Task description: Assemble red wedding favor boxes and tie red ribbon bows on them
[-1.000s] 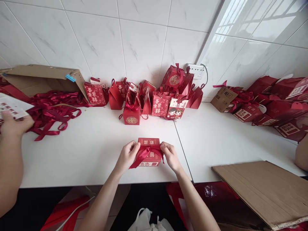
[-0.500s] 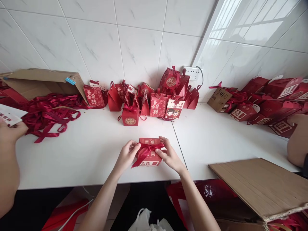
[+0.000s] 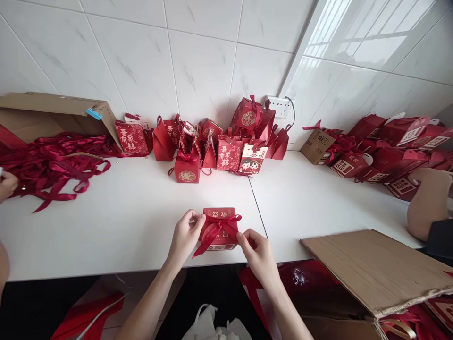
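A small red gift box (image 3: 220, 215) with gold characters lies on the white table (image 3: 134, 222) near its front edge. A red ribbon (image 3: 216, 226) is tied across it, one tail hanging to the front left. My left hand (image 3: 186, 234) pinches the box's left side at the ribbon. My right hand (image 3: 257, 250) is at the box's front right corner, its fingers closed on the ribbon's end.
Several finished red gift boxes (image 3: 226, 141) stand along the tiled wall. A pile of loose red ribbons (image 3: 53, 165) lies left beside an open carton (image 3: 53, 113). More red boxes (image 3: 389, 151) are stacked at right. A cardboard flap (image 3: 375, 269) juts over the front right. Other people's arms show at both edges.
My right hand has dropped from the box's right side to its front right corner, drawing the ribbon end toward me. The person at left has pulled the white card out of view.
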A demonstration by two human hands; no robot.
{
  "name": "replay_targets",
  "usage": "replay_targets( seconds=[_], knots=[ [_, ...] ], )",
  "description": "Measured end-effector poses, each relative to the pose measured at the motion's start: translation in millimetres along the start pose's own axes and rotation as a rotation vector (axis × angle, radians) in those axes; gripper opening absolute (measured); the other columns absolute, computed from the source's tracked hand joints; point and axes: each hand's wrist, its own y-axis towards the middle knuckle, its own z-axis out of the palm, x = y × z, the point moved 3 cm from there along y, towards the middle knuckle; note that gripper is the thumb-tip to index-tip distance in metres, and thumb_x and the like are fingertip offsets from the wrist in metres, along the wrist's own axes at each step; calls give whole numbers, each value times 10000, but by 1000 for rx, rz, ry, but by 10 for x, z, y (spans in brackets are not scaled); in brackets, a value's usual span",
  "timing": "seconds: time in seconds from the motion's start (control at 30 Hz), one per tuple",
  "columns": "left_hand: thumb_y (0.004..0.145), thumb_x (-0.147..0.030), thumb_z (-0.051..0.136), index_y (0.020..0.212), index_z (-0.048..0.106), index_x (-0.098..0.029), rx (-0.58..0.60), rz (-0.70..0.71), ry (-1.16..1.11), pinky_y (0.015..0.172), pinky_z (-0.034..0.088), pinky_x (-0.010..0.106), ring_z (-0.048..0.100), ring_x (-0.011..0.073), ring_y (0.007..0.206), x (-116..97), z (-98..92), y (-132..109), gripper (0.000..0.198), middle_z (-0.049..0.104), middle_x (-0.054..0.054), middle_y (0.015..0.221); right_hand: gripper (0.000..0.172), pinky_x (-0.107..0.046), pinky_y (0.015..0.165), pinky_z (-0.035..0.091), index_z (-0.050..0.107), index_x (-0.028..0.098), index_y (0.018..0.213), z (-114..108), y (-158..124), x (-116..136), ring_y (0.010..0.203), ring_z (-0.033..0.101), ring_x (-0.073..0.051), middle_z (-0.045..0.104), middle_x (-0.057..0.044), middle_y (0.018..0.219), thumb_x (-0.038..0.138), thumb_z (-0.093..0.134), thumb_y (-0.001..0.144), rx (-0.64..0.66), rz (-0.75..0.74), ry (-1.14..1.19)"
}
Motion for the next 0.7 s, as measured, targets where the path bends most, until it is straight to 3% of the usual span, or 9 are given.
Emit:
replay_targets(
  seconds=[0.2,0.33,0.37,0.43,0.5,0.53,0.6,0.63,0.7],
  knots=[
    [815,-465,514,645,412,-201,5,18,7,456,311,197,379,85,459,-11,44,-31,331,413,-65,531,408,-234,492,346,482,190,623,92,-234,-121,483,468,-116,537,4,534,472,376,899,240,87,-90],
    [816,-477,497,643,450,-193,32,74,29,521,362,209,421,101,531,-17,13,3,336,433,-47,572,343,-299,601,404,570,186,631,-193,-212,-170,606,584,-184,661,-53,651,367,419,881,430,112,-414],
    [816,-487,495,650,464,-191,37,78,38,536,373,212,436,106,549,-20,6,8,341,447,-42,586,335,-326,634,419,600,183,665,-306,-178,-169,644,604,-208,675,-67,681,375,427,878,410,138,-482],
    [810,-506,503,673,487,-190,50,72,47,556,397,219,478,116,580,-32,5,13,345,490,-32,616,366,-382,700,452,642,168,809,-514,-69,-158,724,627,-245,690,-100,777,450,421,885,251,180,-528],
    [805,-505,521,698,501,-190,59,71,50,569,423,225,523,126,605,-50,25,12,334,536,-22,650,502,-428,794,479,591,152,1099,-585,76,-138,905,628,-280,661,-148,1025,566,490,834,104,78,-434],
    [807,-498,526,710,507,-190,53,77,53,567,432,226,537,128,607,-62,38,10,323,552,-19,665,674,-442,860,478,489,156,1258,-548,153,-134,1039,592,-297,590,-170,1190,611,570,767,94,-34,-356],
    [819,-473,531,730,516,-191,25,120,65,551,444,224,551,126,597,-92,69,-8,296,567,-14,687,1105,-461,1010,411,209,185,1452,-358,280,-154,1298,401,-325,331,-190,1450,606,750,585,231,-284,-212],
    [828,-452,532,738,518,-191,4,159,72,548,450,222,556,123,596,-112,85,-27,277,570,-12,699,1204,-470,1046,380,111,201,1478,-243,326,-188,1341,342,-328,248,-190,1492,575,786,555,313,-359,-166],
    [848,-388,538,750,522,-188,-44,285,101,569,469,219,565,116,612,-163,115,-96,223,568,-10,717,1193,-476,1057,374,18,234,1488,-53,383,-268,1334,360,-312,218,-183,1498,498,786,613,384,-423,-107]
  ],
)
